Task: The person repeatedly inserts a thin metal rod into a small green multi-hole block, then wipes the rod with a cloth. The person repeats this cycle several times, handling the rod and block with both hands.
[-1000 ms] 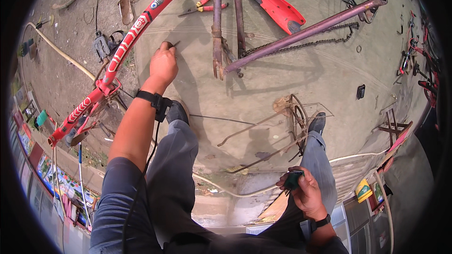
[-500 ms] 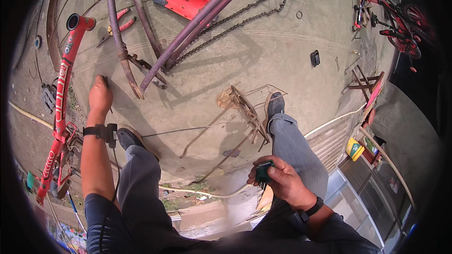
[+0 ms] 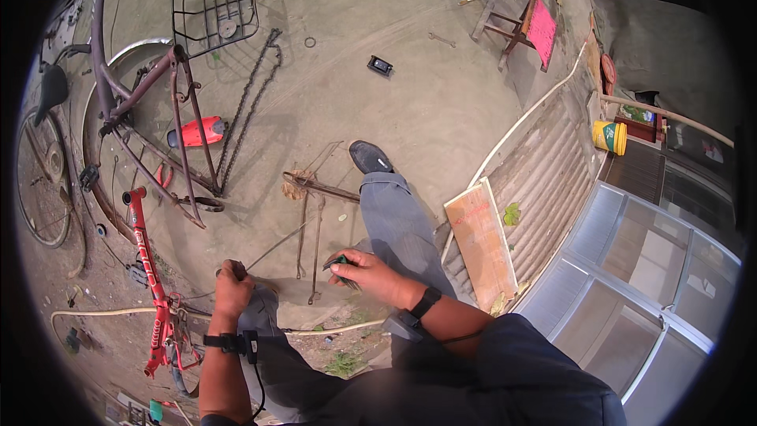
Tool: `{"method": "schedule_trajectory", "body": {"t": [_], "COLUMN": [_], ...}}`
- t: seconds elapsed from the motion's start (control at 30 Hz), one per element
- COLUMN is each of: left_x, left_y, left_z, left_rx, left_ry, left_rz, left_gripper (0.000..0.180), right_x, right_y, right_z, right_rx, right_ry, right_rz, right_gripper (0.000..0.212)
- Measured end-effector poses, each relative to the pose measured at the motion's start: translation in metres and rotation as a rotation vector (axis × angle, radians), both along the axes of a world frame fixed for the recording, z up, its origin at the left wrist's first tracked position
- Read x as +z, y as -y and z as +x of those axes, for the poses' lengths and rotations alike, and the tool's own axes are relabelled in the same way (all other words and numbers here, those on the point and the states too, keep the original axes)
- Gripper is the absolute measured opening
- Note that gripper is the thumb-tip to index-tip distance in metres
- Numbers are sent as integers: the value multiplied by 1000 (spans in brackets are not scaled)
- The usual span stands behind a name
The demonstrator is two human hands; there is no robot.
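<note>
My right hand [image 3: 371, 274] is closed around a small hex key set [image 3: 339, 261] with a dark green holder; several thin black keys stick out below the fingers. My left hand [image 3: 234, 290] is closed in a pinch to its left, apart from it. What it grips, if anything, is too small to make out. A thin dark rod [image 3: 277, 247] runs past its fingertips, and I cannot tell whether they touch it. Just ahead of my hands, a rusty metal stand [image 3: 319, 188] with long legs lies by my shoe [image 3: 369, 158]. Left of my left hand stands a red bicycle frame [image 3: 150, 268].
A purple bicycle frame [image 3: 142, 99], a chain [image 3: 244, 114], a red mudguard [image 3: 201, 132] and a black wire basket [image 3: 214, 9] lie ahead left. A black box-like part [image 3: 380, 65], a pink-seated folding stool [image 3: 538, 31] and a wooden board [image 3: 482, 241] are rightward.
The view has swung to the right. My left hand has drawn back from beside the purple frame toward my right hand, which still holds the hex key set.
</note>
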State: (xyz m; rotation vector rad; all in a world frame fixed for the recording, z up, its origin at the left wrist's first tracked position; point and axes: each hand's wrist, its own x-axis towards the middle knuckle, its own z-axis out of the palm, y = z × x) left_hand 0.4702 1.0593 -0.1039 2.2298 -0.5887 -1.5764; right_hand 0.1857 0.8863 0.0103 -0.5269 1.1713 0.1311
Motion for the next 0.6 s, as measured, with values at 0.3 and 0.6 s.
{"method": "schedule_trajectory", "body": {"t": [0.3, 0.6], "left_x": [185, 316], "left_y": [194, 400], "left_z": [-70, -229], "left_rx": [-335, -376], "left_ry": [150, 82], "left_rz": [20, -41], "left_gripper": [20, 24], "right_x": [115, 212], "right_y": [131, 280], "right_z": [-160, -385], "right_rx": [-386, -437], "right_ry": [50, 17], "right_rz": [-220, -502], "right_gripper": [24, 33]}}
